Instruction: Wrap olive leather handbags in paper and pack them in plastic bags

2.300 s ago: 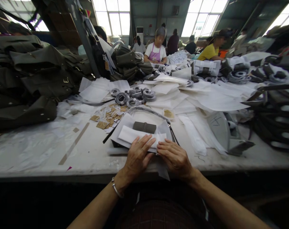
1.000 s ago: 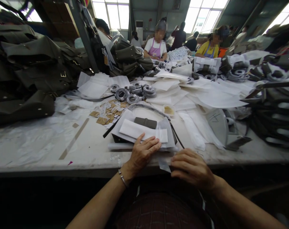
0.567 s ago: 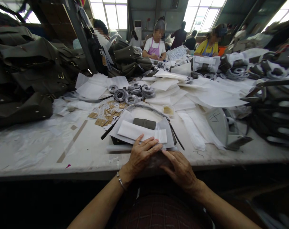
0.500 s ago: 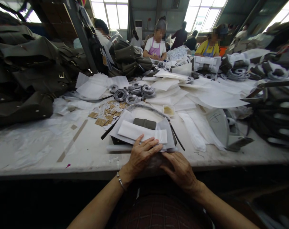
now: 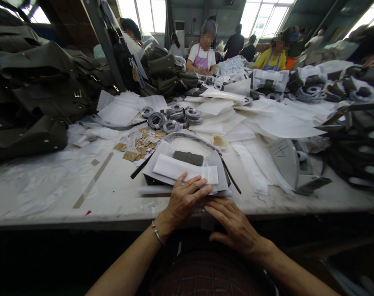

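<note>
My left hand [image 5: 184, 198] lies flat with fingers spread on the near edge of a folded white wrapping sheet [image 5: 183, 169]. Under the sheet sits a dark flat bag piece, and a dark olive strap piece [image 5: 188, 158] rests on top behind the white strip. My right hand [image 5: 236, 225] is beside the left, at the table's front edge, fingers stretched out and pressing on the sheet's lower corner. A thin black strap [image 5: 230, 176] runs out from under the sheets to the right.
The white worktable [image 5: 113, 197] carries brown paper tags [image 5: 137, 148], coiled grey straps [image 5: 171, 119], a small tray [image 5: 219, 142] and loose white sheets [image 5: 276, 123]. Dark olive bags [image 5: 35, 94] are piled at the left, dark stacked parts [image 5: 359, 148] at the right. Other people work at the far end.
My right hand drew back off the sheet toward the table edge, came back beside the left, and now lies lower with fingers stretched. The left hand has stayed on the sheet.
</note>
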Available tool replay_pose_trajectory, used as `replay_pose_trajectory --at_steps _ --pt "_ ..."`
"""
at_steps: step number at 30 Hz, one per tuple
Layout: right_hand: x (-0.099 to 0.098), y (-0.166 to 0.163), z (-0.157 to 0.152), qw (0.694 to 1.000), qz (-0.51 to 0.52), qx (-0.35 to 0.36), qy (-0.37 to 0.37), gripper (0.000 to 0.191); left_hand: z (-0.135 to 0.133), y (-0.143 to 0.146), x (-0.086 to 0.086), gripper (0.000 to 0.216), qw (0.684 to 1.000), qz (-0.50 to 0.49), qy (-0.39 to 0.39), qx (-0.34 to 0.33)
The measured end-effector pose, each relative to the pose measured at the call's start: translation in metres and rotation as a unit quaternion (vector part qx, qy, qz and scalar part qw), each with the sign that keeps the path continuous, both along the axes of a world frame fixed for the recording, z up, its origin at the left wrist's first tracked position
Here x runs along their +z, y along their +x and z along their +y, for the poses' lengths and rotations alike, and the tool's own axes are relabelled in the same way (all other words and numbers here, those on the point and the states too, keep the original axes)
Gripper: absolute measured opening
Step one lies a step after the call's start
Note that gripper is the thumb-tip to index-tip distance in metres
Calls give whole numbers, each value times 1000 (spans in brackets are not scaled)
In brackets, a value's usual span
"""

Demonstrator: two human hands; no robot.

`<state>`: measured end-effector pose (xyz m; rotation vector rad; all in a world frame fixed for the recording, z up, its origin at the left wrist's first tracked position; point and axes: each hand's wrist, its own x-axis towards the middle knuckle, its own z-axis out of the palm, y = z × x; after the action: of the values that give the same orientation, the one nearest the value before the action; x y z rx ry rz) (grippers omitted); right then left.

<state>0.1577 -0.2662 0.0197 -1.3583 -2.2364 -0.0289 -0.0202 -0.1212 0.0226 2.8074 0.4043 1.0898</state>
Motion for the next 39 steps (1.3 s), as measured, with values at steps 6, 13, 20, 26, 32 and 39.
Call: replay_pose_trajectory --at_steps 6,13,20,26,32,39 --pt "-9 1 1 998 -15 -23 62 31 -1 0 -1 33 1000 7 6 8" --pt "3 -15 14 987 131 9 92 27 1 1 0 34 1000 3 13 3" --pt "23 -19 8 986 163 17 40 28 -4 4 1 31 1000 15 -1 22" --pt "59 -18 33 995 71 27 57 20 -4 5 -2 29 1000 0 -6 25" --pt "71 1 62 994 54 -82 -37 13 -7 3 7 26 998 -4 -53 14" --pt "79 7 77 996 35 -59 -62 16 -6 6 11 29 995 -9 -88 43"
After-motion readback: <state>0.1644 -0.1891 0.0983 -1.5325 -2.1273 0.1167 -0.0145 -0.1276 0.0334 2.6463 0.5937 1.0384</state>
